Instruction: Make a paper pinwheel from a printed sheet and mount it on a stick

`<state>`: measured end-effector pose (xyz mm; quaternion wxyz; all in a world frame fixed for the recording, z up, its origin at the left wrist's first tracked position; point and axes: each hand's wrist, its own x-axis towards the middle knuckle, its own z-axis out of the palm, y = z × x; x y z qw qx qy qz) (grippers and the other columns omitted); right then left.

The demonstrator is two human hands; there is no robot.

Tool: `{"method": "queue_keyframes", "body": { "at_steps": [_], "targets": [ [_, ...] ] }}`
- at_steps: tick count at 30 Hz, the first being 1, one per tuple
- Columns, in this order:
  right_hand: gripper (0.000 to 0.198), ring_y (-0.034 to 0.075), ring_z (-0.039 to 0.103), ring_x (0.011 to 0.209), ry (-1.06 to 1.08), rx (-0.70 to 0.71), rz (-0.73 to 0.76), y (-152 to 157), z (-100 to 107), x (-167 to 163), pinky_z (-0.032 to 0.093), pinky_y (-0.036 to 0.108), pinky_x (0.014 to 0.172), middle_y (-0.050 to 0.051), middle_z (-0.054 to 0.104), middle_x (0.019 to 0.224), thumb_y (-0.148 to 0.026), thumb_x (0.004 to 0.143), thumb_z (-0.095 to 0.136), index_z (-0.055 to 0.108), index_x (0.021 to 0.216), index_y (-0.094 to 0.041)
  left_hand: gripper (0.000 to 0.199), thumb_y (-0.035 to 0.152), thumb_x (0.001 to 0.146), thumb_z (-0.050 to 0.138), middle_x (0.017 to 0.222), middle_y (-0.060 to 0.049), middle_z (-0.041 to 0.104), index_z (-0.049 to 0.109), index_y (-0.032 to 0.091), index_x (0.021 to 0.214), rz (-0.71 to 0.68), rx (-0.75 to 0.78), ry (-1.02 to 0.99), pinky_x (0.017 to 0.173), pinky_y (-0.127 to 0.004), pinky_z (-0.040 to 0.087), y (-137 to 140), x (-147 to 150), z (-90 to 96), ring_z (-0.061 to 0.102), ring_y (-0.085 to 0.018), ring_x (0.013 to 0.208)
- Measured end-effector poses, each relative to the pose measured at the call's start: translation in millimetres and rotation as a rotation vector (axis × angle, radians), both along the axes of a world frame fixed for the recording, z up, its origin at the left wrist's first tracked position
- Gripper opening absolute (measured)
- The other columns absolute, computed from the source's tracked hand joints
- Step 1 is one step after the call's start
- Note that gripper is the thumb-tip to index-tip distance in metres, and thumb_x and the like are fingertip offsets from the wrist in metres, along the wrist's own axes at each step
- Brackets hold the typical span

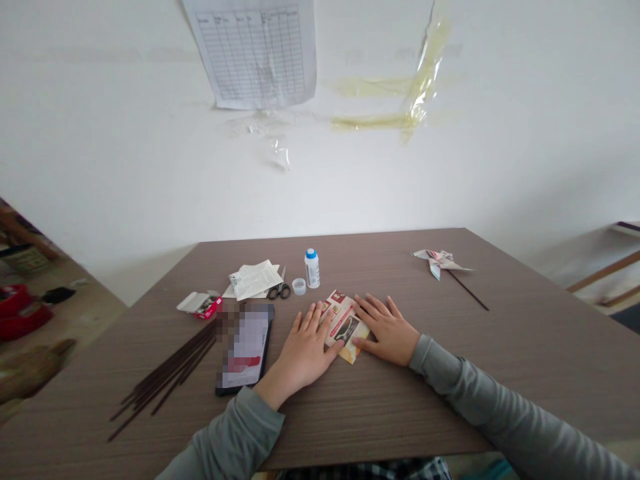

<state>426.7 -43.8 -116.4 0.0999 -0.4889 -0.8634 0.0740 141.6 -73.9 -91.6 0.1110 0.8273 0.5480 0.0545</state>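
Observation:
A printed piece of paper [345, 325], with pictures and a red strip, lies turned at an angle on the table in front of me. My left hand [309, 347] rests flat over its left edge, fingers stretched out. Over the right edge lies my right hand [387, 329], also flat with its fingers spread. Both hands touch the paper and cover parts of it; neither grips anything. Just beyond the paper stands a white glue bottle [312, 269] with a blue cap. To the left of my left hand is a phone [249, 347] with its screen lit.
Left of the phone lie several thin dark sticks [173, 370] and an opened small red-and-white box [201, 305]. Behind are cut papers [256, 279], scissors [281, 289] and a small clear round container [299, 287]. A paper pinwheel [440, 261] on a stick lies far right. A wall borders the table's back.

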Motion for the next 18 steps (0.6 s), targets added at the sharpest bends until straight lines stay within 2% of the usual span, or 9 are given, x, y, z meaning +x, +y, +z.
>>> {"method": "queue_keyframes", "body": {
  "at_steps": [3,6,11,15,18],
  "targets": [
    [0.114,0.059,0.032,0.200,-0.070,-0.120,-0.075,7.5,6.0,6.5,0.028,0.094,0.157,0.023,0.036,0.214,-0.089,0.115,0.077,0.048,0.206,-0.026,0.080,0.059,0.131,0.061,0.213,-0.024,0.044,0.055,0.020,0.201,-0.017,-0.009,-0.010,0.161,-0.075,0.038,1.7,-1.6,-2.1,0.040,-0.050,0.200],
    [0.123,0.058,0.026,0.202,-0.085,-0.175,-0.112,11.4,12.1,11.3,0.023,0.092,0.159,0.022,0.028,0.217,-0.096,0.114,0.074,0.041,0.209,-0.025,0.077,0.060,0.130,0.064,0.210,-0.024,0.050,0.060,0.023,0.198,-0.030,0.025,-0.040,0.159,-0.076,0.041,3.5,-2.9,-7.5,0.045,-0.050,0.198],
    [0.128,0.057,0.024,0.203,-0.076,-0.202,-0.110,12.1,11.1,13.2,0.020,0.090,0.160,0.023,0.025,0.217,-0.097,0.113,0.074,0.036,0.210,-0.023,0.071,0.053,0.129,0.073,0.208,-0.025,0.053,0.066,0.023,0.193,0.000,0.046,-0.065,0.159,-0.077,0.042,3.8,1.0,-8.4,0.046,-0.051,0.197],
    [0.128,0.058,0.021,0.203,-0.035,-0.182,-0.083,14.5,8.3,16.3,0.020,0.093,0.158,0.023,0.022,0.218,-0.095,0.114,0.077,0.031,0.211,-0.027,0.069,0.043,0.128,0.075,0.208,-0.021,0.054,0.064,0.027,0.195,-0.014,0.016,-0.091,0.160,-0.079,0.039,3.0,3.2,2.1,0.046,-0.047,0.198],
    [0.127,0.057,0.020,0.204,0.033,-0.164,-0.005,18.3,8.7,21.4,0.024,0.092,0.158,0.023,0.021,0.219,-0.088,0.113,0.084,0.030,0.212,-0.028,0.060,0.036,0.128,0.073,0.203,-0.017,0.063,0.073,0.032,0.188,-0.058,-0.025,-0.104,0.161,-0.081,0.035,3.1,2.8,11.5,0.055,-0.043,0.193]
  ]
}}
